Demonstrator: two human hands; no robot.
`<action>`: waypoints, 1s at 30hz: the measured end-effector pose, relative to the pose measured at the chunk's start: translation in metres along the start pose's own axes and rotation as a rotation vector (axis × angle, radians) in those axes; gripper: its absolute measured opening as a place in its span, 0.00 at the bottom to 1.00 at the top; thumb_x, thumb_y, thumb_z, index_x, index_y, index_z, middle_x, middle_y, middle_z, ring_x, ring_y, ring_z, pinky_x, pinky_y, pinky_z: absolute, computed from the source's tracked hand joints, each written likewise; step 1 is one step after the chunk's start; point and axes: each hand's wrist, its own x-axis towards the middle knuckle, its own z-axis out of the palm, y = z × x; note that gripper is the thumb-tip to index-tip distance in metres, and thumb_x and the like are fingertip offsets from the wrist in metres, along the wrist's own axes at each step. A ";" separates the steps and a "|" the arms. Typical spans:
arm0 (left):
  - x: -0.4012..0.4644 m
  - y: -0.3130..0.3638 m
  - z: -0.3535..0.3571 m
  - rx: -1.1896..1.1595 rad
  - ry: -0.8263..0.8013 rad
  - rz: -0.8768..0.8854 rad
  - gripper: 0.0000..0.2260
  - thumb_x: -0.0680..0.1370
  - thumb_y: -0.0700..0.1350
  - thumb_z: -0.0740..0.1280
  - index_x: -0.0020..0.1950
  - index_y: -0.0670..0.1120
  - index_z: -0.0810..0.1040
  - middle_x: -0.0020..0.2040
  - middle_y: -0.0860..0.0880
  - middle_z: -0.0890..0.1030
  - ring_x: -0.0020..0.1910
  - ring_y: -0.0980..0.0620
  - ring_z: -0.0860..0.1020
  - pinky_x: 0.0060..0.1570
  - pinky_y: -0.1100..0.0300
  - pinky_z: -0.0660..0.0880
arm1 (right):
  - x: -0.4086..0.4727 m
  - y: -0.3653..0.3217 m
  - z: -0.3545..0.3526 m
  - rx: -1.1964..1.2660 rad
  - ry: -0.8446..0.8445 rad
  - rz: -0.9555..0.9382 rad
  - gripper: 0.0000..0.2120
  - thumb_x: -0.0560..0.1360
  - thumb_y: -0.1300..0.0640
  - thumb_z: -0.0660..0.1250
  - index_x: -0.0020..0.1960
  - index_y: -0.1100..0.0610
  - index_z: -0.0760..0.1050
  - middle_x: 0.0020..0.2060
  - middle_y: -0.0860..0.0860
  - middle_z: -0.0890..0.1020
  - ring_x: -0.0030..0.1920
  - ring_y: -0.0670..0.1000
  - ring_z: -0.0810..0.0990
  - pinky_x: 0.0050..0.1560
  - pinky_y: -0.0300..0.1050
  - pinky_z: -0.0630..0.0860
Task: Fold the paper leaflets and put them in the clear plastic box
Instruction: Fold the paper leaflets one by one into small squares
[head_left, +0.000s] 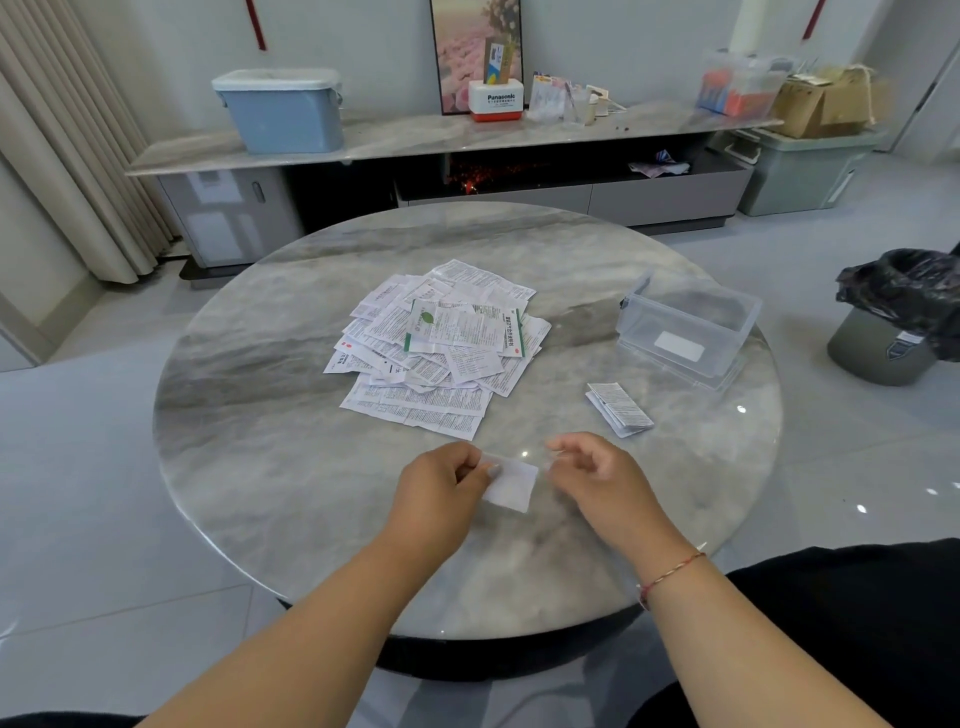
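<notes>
I see my left hand (447, 483) pinching a small leaflet (511, 483) just above the table (260, 467). My right hand (597, 467) hangs loose beside it. The clear box (685, 332) lies far right, nearer my right hand.

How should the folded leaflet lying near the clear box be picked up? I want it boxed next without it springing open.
Pinch the folded leaflet across its narrow width near the middle, coming from above with the right hand, the nearer hand. It lies flat and apart from the clear plastic box, layers slightly fanned, so a grip across all layers should probably keep it shut.
</notes>
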 end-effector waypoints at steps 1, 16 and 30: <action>0.001 0.000 0.002 -0.008 -0.021 0.007 0.11 0.76 0.46 0.68 0.36 0.43 0.75 0.28 0.53 0.69 0.28 0.55 0.65 0.30 0.65 0.63 | 0.000 0.000 0.004 0.024 -0.035 0.004 0.05 0.70 0.61 0.71 0.44 0.52 0.80 0.36 0.49 0.81 0.36 0.45 0.78 0.41 0.35 0.74; 0.049 -0.032 -0.005 0.396 0.127 0.139 0.05 0.75 0.41 0.66 0.49 0.44 0.79 0.49 0.47 0.79 0.53 0.46 0.73 0.48 0.59 0.67 | 0.077 0.033 -0.050 -0.470 0.566 0.241 0.05 0.73 0.56 0.66 0.45 0.57 0.79 0.47 0.56 0.81 0.46 0.58 0.78 0.41 0.41 0.67; 0.178 -0.012 0.005 0.929 -0.277 0.155 0.19 0.80 0.60 0.52 0.68 0.60 0.70 0.78 0.47 0.47 0.77 0.47 0.43 0.71 0.42 0.35 | 0.050 0.010 0.041 -0.619 0.609 -0.462 0.11 0.68 0.53 0.59 0.45 0.53 0.77 0.39 0.49 0.75 0.43 0.48 0.72 0.35 0.41 0.72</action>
